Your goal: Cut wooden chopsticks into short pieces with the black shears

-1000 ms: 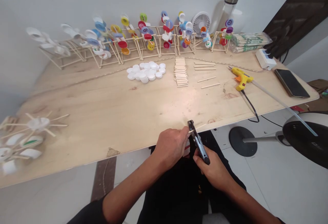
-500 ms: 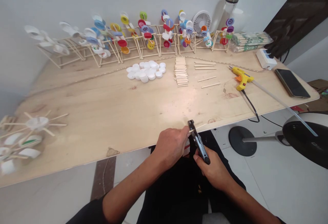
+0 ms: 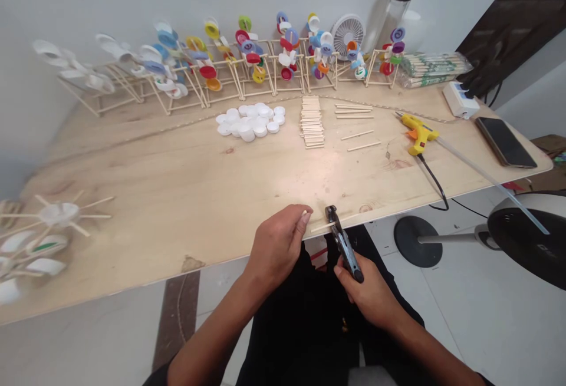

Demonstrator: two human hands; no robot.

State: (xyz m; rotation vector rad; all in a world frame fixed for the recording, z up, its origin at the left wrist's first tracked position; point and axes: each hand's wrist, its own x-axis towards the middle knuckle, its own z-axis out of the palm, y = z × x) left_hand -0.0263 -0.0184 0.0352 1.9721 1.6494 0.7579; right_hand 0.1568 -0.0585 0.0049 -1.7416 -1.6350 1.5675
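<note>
My right hand (image 3: 369, 292) is closed round the handles of a dark metal pliers-like tool (image 3: 344, 244), whose head points away from me over the table's front edge. A thin wooden stick (image 3: 321, 228) lies by the edge, crossing at the tool's head; I cannot tell whether the jaws grip it. To the left, my left hand (image 3: 276, 244) hovers at the edge, thumb and forefinger pinched together. A small pale spot shows at the fingertips, too small to name. Beyond the hands lie a stack of short sticks (image 3: 312, 122) and several loose longer sticks (image 3: 354, 116).
White bottle caps (image 3: 251, 122) sit mid-table. Stick frames with coloured caps (image 3: 252, 59) line the wall. At right are a yellow glue gun (image 3: 418, 132), a phone (image 3: 505, 142) and a power adapter (image 3: 460, 101). Stick-and-cap wheels (image 3: 59, 215) lie at left.
My left hand has moved left, away from the tool, leaving the stick's near part in view on the table edge. My right hand and the tool have barely moved.
</note>
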